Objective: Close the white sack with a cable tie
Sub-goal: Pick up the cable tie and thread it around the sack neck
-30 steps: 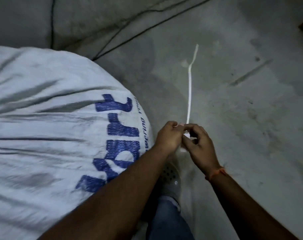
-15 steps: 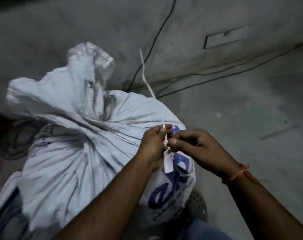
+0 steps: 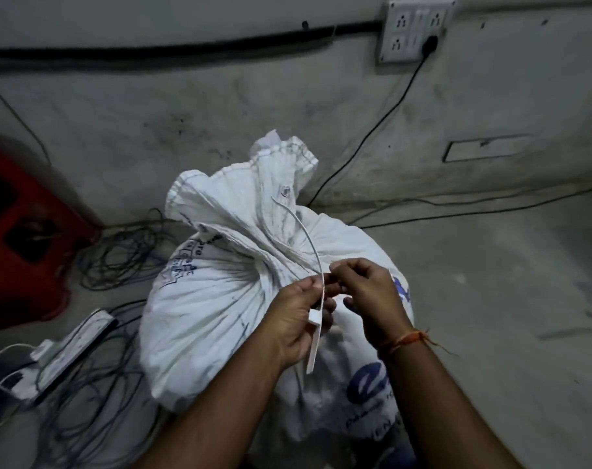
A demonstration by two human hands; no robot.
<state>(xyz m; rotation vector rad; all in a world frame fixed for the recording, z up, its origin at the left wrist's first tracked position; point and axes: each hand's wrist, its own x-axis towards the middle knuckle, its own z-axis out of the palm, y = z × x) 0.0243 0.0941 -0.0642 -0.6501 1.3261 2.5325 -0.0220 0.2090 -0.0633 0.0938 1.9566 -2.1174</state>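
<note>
Both hands pinch cable tie point(image 3: 316, 265) | left point(image 3: 299, 318) | right point(image 3: 369, 292) | above white sack point(image 3: 213, 299)

A white socket panel point(image 3: 415, 30) is fixed high on the grey wall point(image 3: 220, 106), with a black plug point(image 3: 431, 45) in its lower right socket and a thin black cable point(image 3: 372, 130) running down to the floor point(image 3: 490, 299). At the left lie a red plastic object point(image 3: 20, 238), tangled dark wires point(image 3: 125, 252) and a white power strip point(image 3: 73, 348).
</note>
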